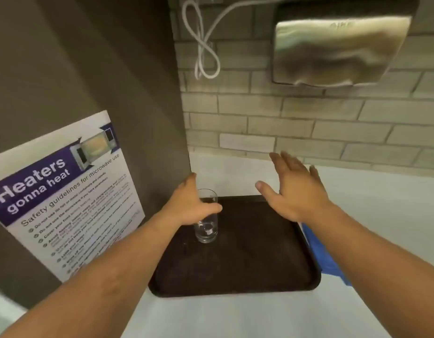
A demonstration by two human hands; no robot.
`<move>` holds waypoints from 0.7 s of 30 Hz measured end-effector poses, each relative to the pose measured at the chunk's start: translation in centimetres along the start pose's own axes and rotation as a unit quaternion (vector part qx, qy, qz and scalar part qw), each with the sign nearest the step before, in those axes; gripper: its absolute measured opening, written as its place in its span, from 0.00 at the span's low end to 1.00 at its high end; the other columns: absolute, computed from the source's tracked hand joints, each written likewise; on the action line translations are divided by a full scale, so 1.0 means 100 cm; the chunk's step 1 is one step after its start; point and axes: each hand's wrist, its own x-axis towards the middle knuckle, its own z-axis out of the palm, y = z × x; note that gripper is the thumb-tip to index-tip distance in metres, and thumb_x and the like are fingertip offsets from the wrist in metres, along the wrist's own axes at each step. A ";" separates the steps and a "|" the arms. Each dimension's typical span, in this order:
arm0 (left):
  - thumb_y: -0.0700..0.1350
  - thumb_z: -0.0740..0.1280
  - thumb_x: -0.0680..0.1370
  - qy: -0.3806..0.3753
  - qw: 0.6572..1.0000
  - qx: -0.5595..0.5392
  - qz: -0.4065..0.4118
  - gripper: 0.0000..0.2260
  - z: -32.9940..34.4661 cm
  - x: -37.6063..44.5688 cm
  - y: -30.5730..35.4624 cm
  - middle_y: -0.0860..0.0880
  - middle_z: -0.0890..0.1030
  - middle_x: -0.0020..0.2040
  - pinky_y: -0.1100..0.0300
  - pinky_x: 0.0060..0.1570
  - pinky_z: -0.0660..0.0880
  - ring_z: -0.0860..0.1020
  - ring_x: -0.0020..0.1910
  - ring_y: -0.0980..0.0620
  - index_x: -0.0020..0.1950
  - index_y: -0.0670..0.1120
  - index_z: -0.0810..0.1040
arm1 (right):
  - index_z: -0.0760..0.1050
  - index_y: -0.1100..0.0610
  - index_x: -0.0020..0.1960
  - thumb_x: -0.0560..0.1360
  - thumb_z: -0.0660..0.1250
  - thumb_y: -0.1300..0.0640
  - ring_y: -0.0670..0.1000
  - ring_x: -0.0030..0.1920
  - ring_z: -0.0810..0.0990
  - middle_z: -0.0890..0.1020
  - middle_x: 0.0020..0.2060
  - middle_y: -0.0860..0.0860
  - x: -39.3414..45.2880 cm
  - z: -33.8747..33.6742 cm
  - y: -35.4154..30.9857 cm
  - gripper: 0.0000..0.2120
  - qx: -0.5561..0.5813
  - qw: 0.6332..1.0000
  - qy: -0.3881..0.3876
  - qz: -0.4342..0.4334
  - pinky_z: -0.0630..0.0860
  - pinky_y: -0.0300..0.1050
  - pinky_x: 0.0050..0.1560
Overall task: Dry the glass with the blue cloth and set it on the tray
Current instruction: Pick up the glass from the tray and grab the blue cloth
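- One glass (206, 222) stands upright on the tray (247, 264), toward the tray's far-left corner.
- Left hand (190, 207) is wrapped around the glass at its upper wall, thumb across the front; the base appears seated on the tray.
- Right hand (294, 189) hovers above the tray's far-right edge, fingers spread, holding nothing.
- Blue cloth (321, 254) lies on the counter just beside the tray's right rim, partly hidden by the right forearm.
- Handling estimate: the glass is rigid, light, brittle and smooth-walled, likely slippery if damp. Grip mid-wall, not the thin rim.
- Task judged nearly complete; only release remains.
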 end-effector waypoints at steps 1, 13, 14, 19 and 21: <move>0.55 0.82 0.66 -0.015 0.999 -0.035 -0.035 0.51 0.006 0.000 -0.011 0.47 0.73 0.76 0.52 0.69 0.72 0.74 0.74 0.44 0.82 0.46 0.61 | 0.50 0.48 0.80 0.73 0.50 0.29 0.57 0.80 0.55 0.56 0.81 0.54 -0.010 0.007 0.005 0.41 0.006 1.000 -0.024 0.010 0.51 0.65 0.77; 0.40 0.84 0.68 0.051 0.950 -0.291 -0.105 0.23 0.096 0.015 -0.037 0.45 0.85 0.55 0.53 0.49 0.80 0.85 0.55 0.45 0.58 0.53 0.80 | 0.49 0.53 0.82 0.80 0.56 0.51 0.56 0.81 0.45 0.48 0.82 0.53 -0.067 0.092 0.177 0.33 -0.048 0.972 -0.225 0.054 0.50 0.52 0.80; 0.40 0.84 0.68 0.049 0.938 -0.323 -0.116 0.21 0.102 0.016 -0.026 0.44 0.86 0.53 0.52 0.48 0.80 0.85 0.54 0.43 0.56 0.51 0.81 | 0.44 0.52 0.82 0.81 0.56 0.49 0.57 0.81 0.41 0.43 0.82 0.52 -0.063 0.098 0.187 0.34 -0.058 0.967 -0.241 0.056 0.48 0.52 0.80; 0.49 0.79 0.67 -0.049 0.833 -0.522 -0.177 0.14 0.118 0.019 0.018 0.40 0.88 0.46 0.41 0.47 0.85 0.89 0.43 0.42 0.51 0.47 0.86 | 0.36 0.45 0.81 0.81 0.51 0.37 0.56 0.80 0.34 0.35 0.79 0.46 -0.046 0.130 0.215 0.36 -0.035 0.965 -0.255 0.044 0.41 0.54 0.80; 0.52 0.77 0.70 -0.073 0.806 -0.556 -0.190 0.09 0.124 0.022 0.030 0.43 0.88 0.40 0.45 0.41 0.85 0.88 0.39 0.43 0.44 0.47 0.87 | 0.45 0.45 0.81 0.81 0.51 0.38 0.54 0.81 0.39 0.43 0.81 0.45 -0.038 0.140 0.215 0.32 -0.025 0.977 -0.203 0.055 0.43 0.51 0.80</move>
